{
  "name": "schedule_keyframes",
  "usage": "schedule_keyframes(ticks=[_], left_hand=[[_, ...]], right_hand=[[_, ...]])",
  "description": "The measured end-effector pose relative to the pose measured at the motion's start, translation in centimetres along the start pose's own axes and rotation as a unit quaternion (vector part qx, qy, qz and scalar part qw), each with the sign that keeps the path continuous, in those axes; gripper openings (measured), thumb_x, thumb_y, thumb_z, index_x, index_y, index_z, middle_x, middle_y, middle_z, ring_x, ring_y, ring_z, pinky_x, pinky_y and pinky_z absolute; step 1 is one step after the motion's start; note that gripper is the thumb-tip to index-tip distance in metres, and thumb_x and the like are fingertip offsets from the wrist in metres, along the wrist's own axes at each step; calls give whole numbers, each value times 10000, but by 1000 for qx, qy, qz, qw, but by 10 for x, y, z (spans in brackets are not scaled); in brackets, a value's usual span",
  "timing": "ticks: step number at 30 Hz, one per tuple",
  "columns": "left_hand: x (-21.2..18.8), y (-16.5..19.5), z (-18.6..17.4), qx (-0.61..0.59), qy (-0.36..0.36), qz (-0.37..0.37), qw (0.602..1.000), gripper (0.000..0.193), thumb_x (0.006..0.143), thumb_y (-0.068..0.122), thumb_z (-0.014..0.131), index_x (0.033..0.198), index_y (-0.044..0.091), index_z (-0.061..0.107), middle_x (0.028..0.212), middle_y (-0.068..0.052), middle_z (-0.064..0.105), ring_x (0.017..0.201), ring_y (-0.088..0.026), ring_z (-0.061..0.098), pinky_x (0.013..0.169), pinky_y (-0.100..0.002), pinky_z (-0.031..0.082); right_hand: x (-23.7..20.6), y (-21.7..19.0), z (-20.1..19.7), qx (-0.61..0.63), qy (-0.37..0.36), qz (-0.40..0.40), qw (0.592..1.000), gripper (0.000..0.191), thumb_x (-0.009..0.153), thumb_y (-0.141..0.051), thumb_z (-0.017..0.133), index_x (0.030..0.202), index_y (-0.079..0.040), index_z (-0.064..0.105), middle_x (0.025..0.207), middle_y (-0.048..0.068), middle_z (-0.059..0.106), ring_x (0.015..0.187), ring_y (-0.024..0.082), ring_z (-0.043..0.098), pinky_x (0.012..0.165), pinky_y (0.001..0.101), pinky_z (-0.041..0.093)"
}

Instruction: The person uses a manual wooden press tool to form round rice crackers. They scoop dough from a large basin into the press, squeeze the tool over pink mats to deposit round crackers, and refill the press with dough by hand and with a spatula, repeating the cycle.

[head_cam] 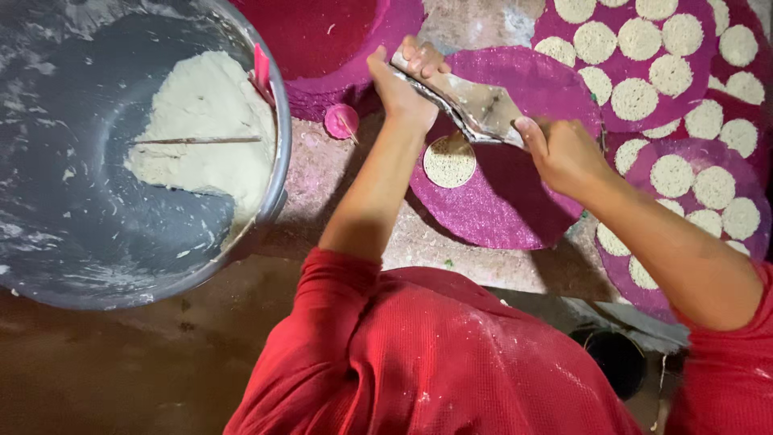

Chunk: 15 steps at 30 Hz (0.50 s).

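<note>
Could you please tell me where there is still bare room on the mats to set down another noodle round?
The magenta mat under both hands holds one noodle round; its lower half, toward the red sleeves, is bare. The left hand and right hand grip the metal press over its top. The mats on the right are crowded with rounds.

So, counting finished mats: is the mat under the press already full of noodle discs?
No, the purple mat under the metal press holds one noodle disc.

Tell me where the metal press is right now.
In the head view, upper centre: the metal press is gripped by the left hand and right hand, above a noodle disc on a purple round mat.
</note>
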<state>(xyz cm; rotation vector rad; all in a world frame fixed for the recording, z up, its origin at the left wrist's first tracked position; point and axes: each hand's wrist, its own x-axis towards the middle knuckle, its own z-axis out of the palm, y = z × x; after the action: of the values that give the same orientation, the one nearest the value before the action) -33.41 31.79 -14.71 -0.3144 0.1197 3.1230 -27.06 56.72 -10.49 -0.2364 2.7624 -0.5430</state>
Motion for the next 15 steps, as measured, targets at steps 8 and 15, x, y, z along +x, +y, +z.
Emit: schedule_keyframes(ticks=[8, 15], left_hand=[[-43, -4, -68, 549, 70, -246, 795, 959, 978, 769, 32, 1482, 98, 495, 932, -67, 634, 508, -62, 447, 391, -224, 235], [-100, 12, -111, 833, -87, 54, 543, 538, 1033, 293, 450, 1551, 152, 406, 1220, -39, 786, 551, -71, 536, 468, -192, 453]], right_hand=[[-11, 36, 21, 116, 41, -42, 991, 727, 1100, -577, 381, 823, 32, 665, 597, 137, 611, 565, 257, 622, 589, 459, 483], [-22, 53, 47, 304, 144, -78, 938, 634, 1143, -533, 366, 929, 7, 621, 676, 64, 553, 570, 157, 520, 516, 341, 414]])
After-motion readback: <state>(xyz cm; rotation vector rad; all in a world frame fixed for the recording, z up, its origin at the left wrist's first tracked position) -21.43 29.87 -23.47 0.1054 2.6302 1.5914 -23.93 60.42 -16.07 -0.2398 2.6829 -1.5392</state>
